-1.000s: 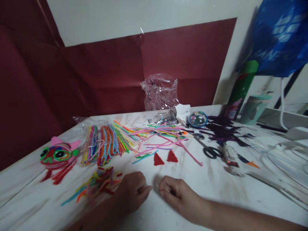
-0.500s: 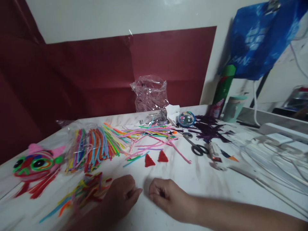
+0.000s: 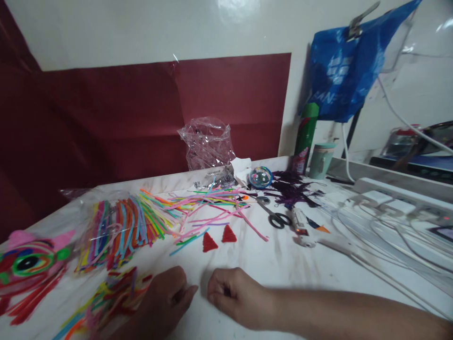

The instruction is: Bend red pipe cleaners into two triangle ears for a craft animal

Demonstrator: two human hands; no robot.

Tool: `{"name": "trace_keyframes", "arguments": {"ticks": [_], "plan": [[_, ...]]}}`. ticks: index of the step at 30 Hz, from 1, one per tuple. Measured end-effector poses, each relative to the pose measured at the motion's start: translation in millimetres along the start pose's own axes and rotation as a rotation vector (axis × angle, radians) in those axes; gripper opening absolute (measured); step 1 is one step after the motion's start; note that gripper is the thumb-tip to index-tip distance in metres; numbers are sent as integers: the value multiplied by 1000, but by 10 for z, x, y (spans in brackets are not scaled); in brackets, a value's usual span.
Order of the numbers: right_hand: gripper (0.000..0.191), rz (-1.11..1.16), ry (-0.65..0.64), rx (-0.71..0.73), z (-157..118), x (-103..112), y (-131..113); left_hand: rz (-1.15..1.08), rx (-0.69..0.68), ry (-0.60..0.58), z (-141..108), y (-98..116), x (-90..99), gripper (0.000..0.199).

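My left hand (image 3: 166, 300) rests on the white marbled table, its fingers curled into a loose fist with the thumb lying forward. Just to its right my right hand (image 3: 235, 295) is curled the same way, with a small gap between the two. I see nothing in either hand. Beyond them lie two red fuzzy triangles, the left one (image 3: 209, 242) and the right one (image 3: 229, 233). Beside and partly behind my left hand is a pile of short coloured pipe-cleaner pieces (image 3: 116, 293). A pink and red craft face with big eyes (image 3: 30, 264) lies at the far left, cut by the frame edge.
Bagged pipe cleaners (image 3: 123, 231) spread across the left and middle. Scissors (image 3: 278, 218), a lighter (image 3: 300, 221), a round clear container (image 3: 261, 177) and purple strands (image 3: 292, 189) lie farther back. A glue gun (image 3: 332, 243), cables and a power strip (image 3: 399, 196) occupy the right.
The view has turned a little to the right, so the things appear shifted left and the craft face is now cut off. Both hands keep the same closed pose.
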State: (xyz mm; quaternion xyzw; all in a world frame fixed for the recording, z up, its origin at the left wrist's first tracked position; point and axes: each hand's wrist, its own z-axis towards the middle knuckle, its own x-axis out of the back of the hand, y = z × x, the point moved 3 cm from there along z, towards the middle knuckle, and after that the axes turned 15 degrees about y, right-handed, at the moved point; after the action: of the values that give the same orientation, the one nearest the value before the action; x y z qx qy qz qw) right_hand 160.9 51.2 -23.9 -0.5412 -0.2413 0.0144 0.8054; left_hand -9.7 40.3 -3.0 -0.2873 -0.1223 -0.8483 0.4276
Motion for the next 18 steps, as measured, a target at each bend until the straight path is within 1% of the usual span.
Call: {"name": "trace_keyframes", "arguments": {"ticks": [6, 9, 13, 16, 18], "plan": [[7, -15, 10, 29, 4, 26, -40, -12, -8, 11, 46, 15, 12, 31], [6, -20, 8, 13, 11, 24, -29, -7, -8, 12, 57, 22, 15, 31], [6, -40, -8, 0, 9, 12, -18, -9, 28, 7, 0, -40, -5, 30], [7, -91, -11, 42, 2, 5, -41, -79, 61, -1, -48, -51, -2, 29], [8, -129, -9, 77, -1, -1, -53, -145, 102, -41, -29, 15, 24, 24]]}}
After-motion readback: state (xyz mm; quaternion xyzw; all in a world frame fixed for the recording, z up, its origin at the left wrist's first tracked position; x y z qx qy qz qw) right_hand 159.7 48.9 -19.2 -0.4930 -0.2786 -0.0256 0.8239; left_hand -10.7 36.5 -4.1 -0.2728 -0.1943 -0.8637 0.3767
